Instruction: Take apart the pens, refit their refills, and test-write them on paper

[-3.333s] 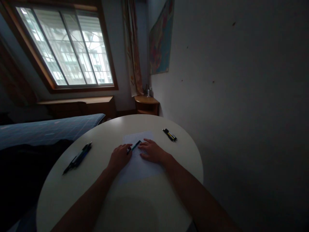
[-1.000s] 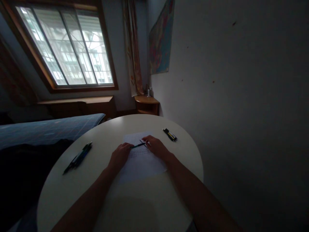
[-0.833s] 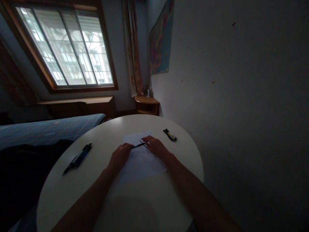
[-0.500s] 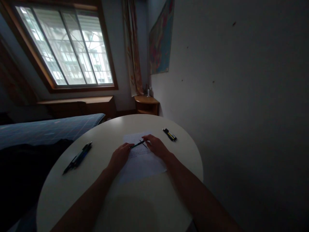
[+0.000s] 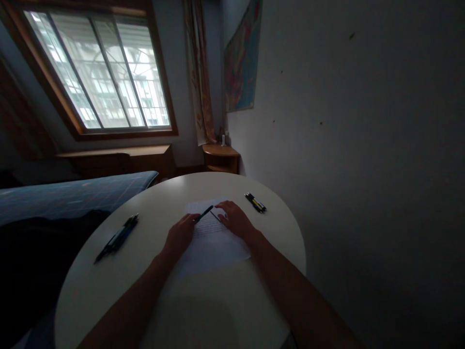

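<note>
My left hand [image 5: 181, 231] is closed on a dark green pen [image 5: 204, 213], whose far end points up and to the right above the paper. My right hand [image 5: 235, 219] is just right of the pen's end, apart from it, with thumb and index finger separated. A thin dark rod [image 5: 215, 216], perhaps a refill, slants between the pen and the right thumb. It seems to lie on the paper, though I cannot tell whether the thumb touches it. Beneath both hands lies a sheet of paper [image 5: 214, 252] with lines of handwriting.
On the round white table [image 5: 174, 310], several dark pens [image 5: 118, 238] lie in a bunch at the left. More pens, one with a yellow mark [image 5: 255, 202], lie at the right rear. A bed [image 5: 80, 191] borders the left side, and a wall [image 5: 363, 194] rises at the right.
My right hand has let go of the pen's far end and its fingers have parted. The pen has tilted more steeply in my left hand. The thin rod looks unmoved.
</note>
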The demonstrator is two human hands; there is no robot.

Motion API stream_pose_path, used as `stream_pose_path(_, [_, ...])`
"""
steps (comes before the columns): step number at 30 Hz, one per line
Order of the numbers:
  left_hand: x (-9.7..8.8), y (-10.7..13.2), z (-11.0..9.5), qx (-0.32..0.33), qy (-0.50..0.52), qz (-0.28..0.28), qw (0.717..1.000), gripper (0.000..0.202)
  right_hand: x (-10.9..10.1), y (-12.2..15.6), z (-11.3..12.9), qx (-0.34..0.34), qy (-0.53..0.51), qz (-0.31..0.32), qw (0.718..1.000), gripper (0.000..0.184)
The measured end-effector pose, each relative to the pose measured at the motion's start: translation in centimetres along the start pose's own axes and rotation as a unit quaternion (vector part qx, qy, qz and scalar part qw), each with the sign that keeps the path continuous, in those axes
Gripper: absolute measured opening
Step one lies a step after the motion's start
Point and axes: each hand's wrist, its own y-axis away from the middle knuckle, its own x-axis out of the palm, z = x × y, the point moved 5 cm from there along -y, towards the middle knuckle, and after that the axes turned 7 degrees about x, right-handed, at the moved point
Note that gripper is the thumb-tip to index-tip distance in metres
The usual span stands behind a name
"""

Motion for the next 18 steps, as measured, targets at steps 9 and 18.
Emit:
stream_pose_path(9, [-0.3,-0.3,0.0,-0.032,0.028,-0.031,0.999,0.032,0.9,0.3,-0.8,0.013,0.119,0.031,0.992,0.020])
stream_pose_path(18, [-0.1,-0.2,0.2,-0.003,0.046,-0.057,0.997,0.030,1.7,0.3,-0.8,0.019,0.148,0.061,0.987,0.012])
